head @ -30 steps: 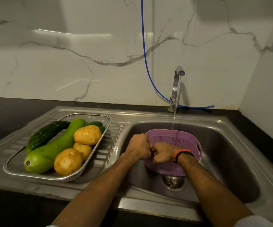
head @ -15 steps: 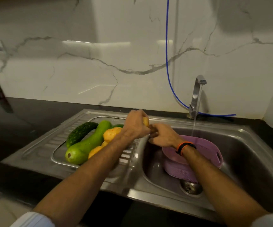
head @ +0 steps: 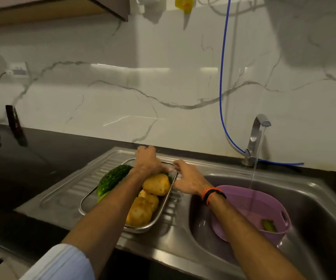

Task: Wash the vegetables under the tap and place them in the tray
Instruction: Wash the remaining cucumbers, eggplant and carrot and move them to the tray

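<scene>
Three yellow-brown potatoes (head: 156,184) are lying in the metal tray (head: 159,217) on the draining board, one at the back and two in front, their skin looking wet and rough. Beside them one dark green bumpy gourd (head: 112,177) is lying along the left side of the tray. The left hand (head: 147,161) is reaching over the far end of the tray with fingers curled; what its grip is holding I cannot tell. The right hand (head: 187,179) is touching the tray rim with relaxed fingers. One purple basket (head: 250,211) is sitting in the sink (head: 314,209) under the running tap (head: 256,136), holding one small green piece (head: 269,226).
</scene>
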